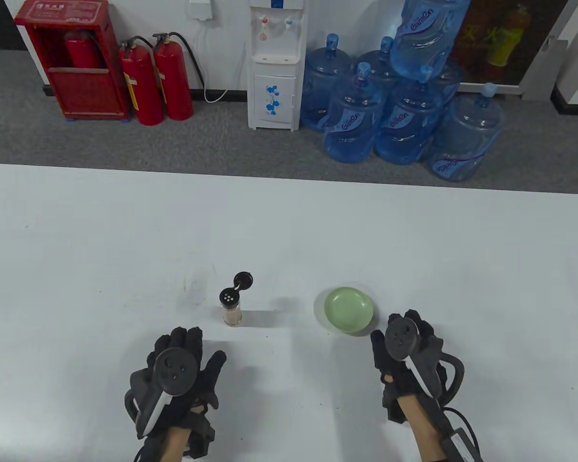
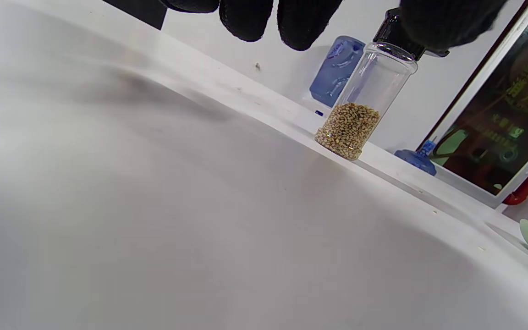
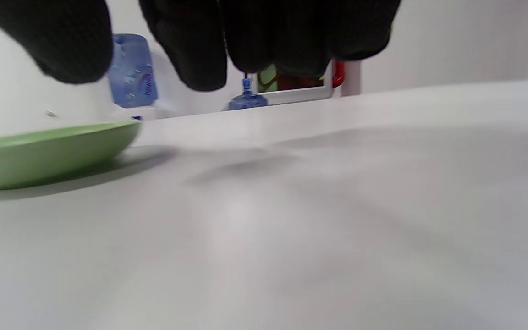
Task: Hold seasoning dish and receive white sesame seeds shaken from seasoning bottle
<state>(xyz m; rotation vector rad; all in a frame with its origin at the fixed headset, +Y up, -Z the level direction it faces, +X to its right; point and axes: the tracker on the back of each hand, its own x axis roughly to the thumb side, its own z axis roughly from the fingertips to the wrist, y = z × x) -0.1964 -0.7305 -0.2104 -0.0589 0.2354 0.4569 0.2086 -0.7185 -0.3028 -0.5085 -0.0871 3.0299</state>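
Two gloved hands hover low over the white table (image 1: 125,231), neither holding anything. The left hand (image 1: 180,368), fingers loosely spread, sits just short of the seasoning bottle (image 1: 232,308), its flip cap already open for shaking. The right hand (image 1: 407,346), equally relaxed, waits beside the empty green seasoning dish (image 1: 348,310).

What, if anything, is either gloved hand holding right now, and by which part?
Nothing is held. The left hand sits short of the clear sesame-filled seasoning bottle; the right hand is beside the small green round dish, not gripping it.
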